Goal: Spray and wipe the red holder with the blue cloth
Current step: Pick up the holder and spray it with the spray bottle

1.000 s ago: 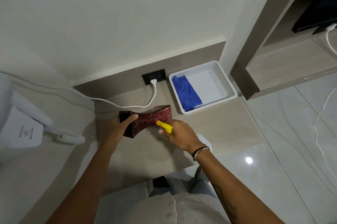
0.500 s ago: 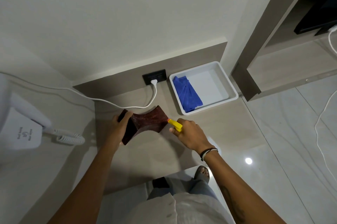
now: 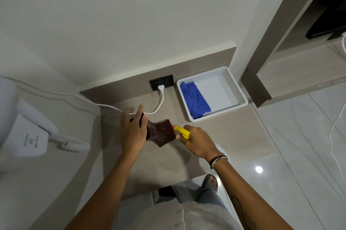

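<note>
Both hands busy: left hand point(image 3: 133, 130) gripped red holder point(image 3: 160, 132) on counter point(image 3: 215, 132); right hand point(image 3: 198, 141) clutched yellow-nozzled spray bottle point(image 3: 181, 131) at holder's 3 o'clock. Blue cloth point(image 3: 194, 100) lay in white tray point(image 3: 241, 92), 1 o'clock.

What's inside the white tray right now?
The white tray holds only the blue cloth, lying folded along its left side. The rest of the tray floor shows bare. Whatever might sit beneath the cloth is covered and cannot be seen.
</note>
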The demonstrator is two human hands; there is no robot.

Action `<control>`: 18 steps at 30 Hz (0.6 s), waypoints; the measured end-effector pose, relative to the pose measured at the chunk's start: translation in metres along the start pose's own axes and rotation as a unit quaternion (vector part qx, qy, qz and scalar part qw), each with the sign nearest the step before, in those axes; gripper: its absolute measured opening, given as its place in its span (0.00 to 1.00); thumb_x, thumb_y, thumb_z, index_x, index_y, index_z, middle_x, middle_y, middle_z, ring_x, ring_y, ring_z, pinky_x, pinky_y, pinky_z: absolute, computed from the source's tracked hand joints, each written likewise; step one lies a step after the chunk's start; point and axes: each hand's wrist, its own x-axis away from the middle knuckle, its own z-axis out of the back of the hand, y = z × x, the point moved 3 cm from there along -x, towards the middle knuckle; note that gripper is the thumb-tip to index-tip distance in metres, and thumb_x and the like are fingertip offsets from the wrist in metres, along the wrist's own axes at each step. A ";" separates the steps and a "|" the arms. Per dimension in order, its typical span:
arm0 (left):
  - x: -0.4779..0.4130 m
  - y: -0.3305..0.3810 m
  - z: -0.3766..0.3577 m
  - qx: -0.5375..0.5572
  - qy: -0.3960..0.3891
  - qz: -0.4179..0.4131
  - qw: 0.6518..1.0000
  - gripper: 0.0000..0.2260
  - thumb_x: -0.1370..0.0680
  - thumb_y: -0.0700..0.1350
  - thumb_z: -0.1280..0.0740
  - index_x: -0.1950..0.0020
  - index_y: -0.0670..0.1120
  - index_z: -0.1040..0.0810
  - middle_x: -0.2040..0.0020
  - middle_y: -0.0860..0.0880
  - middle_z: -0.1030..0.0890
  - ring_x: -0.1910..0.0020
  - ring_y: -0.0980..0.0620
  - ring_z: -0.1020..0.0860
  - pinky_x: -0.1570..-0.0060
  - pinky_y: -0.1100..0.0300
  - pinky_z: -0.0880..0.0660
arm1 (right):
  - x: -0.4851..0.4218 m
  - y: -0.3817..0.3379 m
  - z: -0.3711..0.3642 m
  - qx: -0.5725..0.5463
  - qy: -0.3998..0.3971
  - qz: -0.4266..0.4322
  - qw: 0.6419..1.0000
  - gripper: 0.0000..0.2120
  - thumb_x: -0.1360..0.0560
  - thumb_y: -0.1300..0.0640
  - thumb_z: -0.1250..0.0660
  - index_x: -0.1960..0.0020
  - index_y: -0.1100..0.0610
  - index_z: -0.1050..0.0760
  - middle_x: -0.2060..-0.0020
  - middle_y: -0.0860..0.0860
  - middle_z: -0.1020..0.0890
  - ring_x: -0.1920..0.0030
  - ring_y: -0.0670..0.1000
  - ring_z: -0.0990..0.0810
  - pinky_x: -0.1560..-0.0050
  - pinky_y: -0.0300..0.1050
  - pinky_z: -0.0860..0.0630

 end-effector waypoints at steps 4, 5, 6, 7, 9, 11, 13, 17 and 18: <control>0.005 0.006 -0.002 -0.014 -0.042 -0.059 0.997 0.24 0.10 0.56 0.45 0.14 0.53 0.31 0.14 0.38 0.35 0.13 0.34 0.43 0.18 0.30 0.39 | 0.000 0.004 -0.001 -0.012 0.003 0.000 1.000 0.14 0.18 0.41 0.32 0.44 0.52 0.22 0.50 0.54 0.14 0.53 0.55 0.18 0.54 0.46 0.27; 0.005 0.006 -0.004 -0.040 -0.076 -0.070 0.994 0.28 0.12 0.62 0.46 0.12 0.55 0.37 0.12 0.39 0.38 0.12 0.34 0.46 0.17 0.28 0.43 | 0.000 0.005 -0.001 -0.014 0.002 -0.001 1.000 0.13 0.18 0.41 0.32 0.46 0.50 0.24 0.51 0.53 0.14 0.55 0.54 0.19 0.55 0.46 0.28; 0.005 0.004 -0.005 -0.072 -0.110 -0.080 0.988 0.34 0.14 0.68 0.45 0.10 0.57 0.44 0.10 0.41 0.44 0.11 0.35 0.50 0.15 0.29 0.50 | 0.001 0.005 -0.001 -0.015 0.000 -0.001 1.000 0.11 0.18 0.41 0.32 0.48 0.48 0.26 0.52 0.53 0.15 0.56 0.53 0.21 0.55 0.46 0.28; 0.004 0.002 -0.005 -0.101 -0.141 -0.089 0.981 0.42 0.18 0.73 0.41 0.10 0.58 0.51 0.09 0.43 0.50 0.10 0.37 0.55 0.15 0.32 0.58 | 0.001 0.006 0.000 -0.015 -0.002 -0.001 1.000 0.11 0.18 0.41 0.32 0.50 0.46 0.28 0.53 0.52 0.16 0.56 0.53 0.21 0.55 0.47 0.27; 0.001 0.000 -0.002 -0.123 -0.185 -0.116 0.968 0.54 0.24 0.75 0.31 0.10 0.58 0.57 0.08 0.45 0.56 0.10 0.39 0.59 0.16 0.35 0.63 | 0.002 0.007 0.000 -0.012 -0.002 0.001 1.000 0.11 0.18 0.41 0.32 0.50 0.46 0.29 0.53 0.53 0.15 0.56 0.54 0.21 0.55 0.48 0.26; -0.002 0.001 0.005 -0.109 -0.193 -0.136 0.966 0.57 0.27 0.69 0.22 0.09 0.55 0.53 0.09 0.45 0.48 0.10 0.38 0.51 0.14 0.35 0.48 | 0.002 0.008 0.000 -0.006 0.000 0.001 1.000 0.12 0.18 0.41 0.32 0.49 0.48 0.26 0.51 0.54 0.14 0.54 0.56 0.18 0.54 0.50 0.23; -0.007 0.003 0.011 -0.101 -0.159 -0.131 0.973 0.54 0.31 0.65 0.18 0.12 0.53 0.41 0.16 0.46 0.32 0.18 0.39 0.32 0.24 0.41 0.29 | 0.002 0.008 0.001 -0.004 0.000 0.002 1.000 0.13 0.18 0.41 0.32 0.46 0.52 0.23 0.51 0.55 0.14 0.53 0.58 0.17 0.52 0.51 0.22; -0.012 -0.002 0.019 -0.044 -0.084 -0.042 0.995 0.37 0.38 0.67 0.16 0.38 0.49 0.23 0.44 0.49 0.18 0.47 0.45 0.18 0.49 0.47 0.18 | 0.002 0.003 0.000 -0.017 -0.008 0.022 1.000 0.13 0.18 0.42 0.32 0.46 0.52 0.23 0.51 0.55 0.14 0.54 0.56 0.17 0.54 0.52 0.23; -0.013 -0.006 0.021 -0.002 -0.069 0.001 0.998 0.34 0.40 0.68 0.18 0.45 0.49 0.22 0.50 0.50 0.17 0.53 0.47 0.18 0.56 0.50 0.20 | 0.002 0.001 0.000 -0.021 -0.010 0.032 0.999 0.12 0.18 0.41 0.32 0.47 0.50 0.24 0.51 0.54 0.13 0.55 0.55 0.19 0.56 0.49 0.25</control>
